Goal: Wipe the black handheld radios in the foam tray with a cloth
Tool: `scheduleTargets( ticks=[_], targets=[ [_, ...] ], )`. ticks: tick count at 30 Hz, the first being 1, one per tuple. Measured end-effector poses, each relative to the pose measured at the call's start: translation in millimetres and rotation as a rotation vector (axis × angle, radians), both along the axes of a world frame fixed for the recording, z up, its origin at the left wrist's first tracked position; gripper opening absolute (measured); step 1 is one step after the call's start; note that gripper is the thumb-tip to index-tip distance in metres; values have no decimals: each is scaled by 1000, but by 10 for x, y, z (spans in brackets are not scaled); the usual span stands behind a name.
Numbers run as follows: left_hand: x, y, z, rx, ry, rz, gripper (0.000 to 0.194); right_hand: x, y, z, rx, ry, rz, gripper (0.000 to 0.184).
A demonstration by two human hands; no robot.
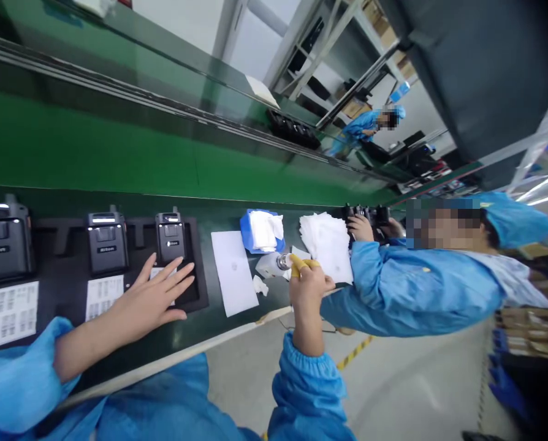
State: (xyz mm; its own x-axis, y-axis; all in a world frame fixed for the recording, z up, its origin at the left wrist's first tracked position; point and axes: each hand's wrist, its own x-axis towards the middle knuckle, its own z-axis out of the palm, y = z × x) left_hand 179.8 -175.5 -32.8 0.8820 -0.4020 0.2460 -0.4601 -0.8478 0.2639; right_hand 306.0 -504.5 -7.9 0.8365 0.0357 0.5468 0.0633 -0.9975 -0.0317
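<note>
My left hand (157, 294) lies open with fingers spread over the right end of a black foam tray (201, 288). It partly covers a white label sheet just below a small black Riton device (170, 236). Two more black devices, one in the middle (107, 245) and one at the left edge (5, 242), sit in the tray above printed label sheets (10, 312). My right hand (308, 285), with yellow finger covers, is closed at the metal top of a white bottle (269, 265). Whatever its fingers hold is hidden.
A blue box of white wipes (261, 231) stands behind the bottle. Beside it lie a white sheet (233, 269), a crumpled wipe (260, 285) and a stack of white cloths (327, 242). A co-worker's blue sleeve (393, 288) is close on the right. Green conveyor (117, 147) runs behind.
</note>
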Motion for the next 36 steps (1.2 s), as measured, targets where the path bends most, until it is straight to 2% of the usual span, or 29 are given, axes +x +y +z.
scheduleTargets(
  ticks=[4, 8, 10, 13, 16, 20, 23, 28, 36],
  targets=[
    [0, -77, -6, 30, 12, 102, 50, -66, 12, -54, -17, 21, 85, 24],
    [-119, -109, 75, 32, 73, 153, 52, -107, 8, 43, 16, -38, 158, 23],
    [-159, -117, 97, 12, 86, 171, 55, -76, 120, 110, 38, -112, 204, 21],
    [-187, -129, 84, -17, 87, 214, 57, -19, 523, 197, 53, -160, 403, 18],
    [-192, -151, 40, -21, 90, 246, 59, 21, 1108, 229, -22, -89, 623, 18],
    [-194, -170, 2, -37, 105, 301, 63, 66, 1804, 164, -119, 17, 817, 26],
    [-194, -173, 11, -56, 107, 316, 59, 92, 2097, 58, -164, 64, 926, 27],
    [-180, -176, 50, -57, 112, 318, 53, 149, 2193, -102, -204, 101, 1012, 26],
    [-169, -163, 62, -21, 114, 319, 49, 211, 2111, -149, -140, 145, 967, 31]
  ],
)
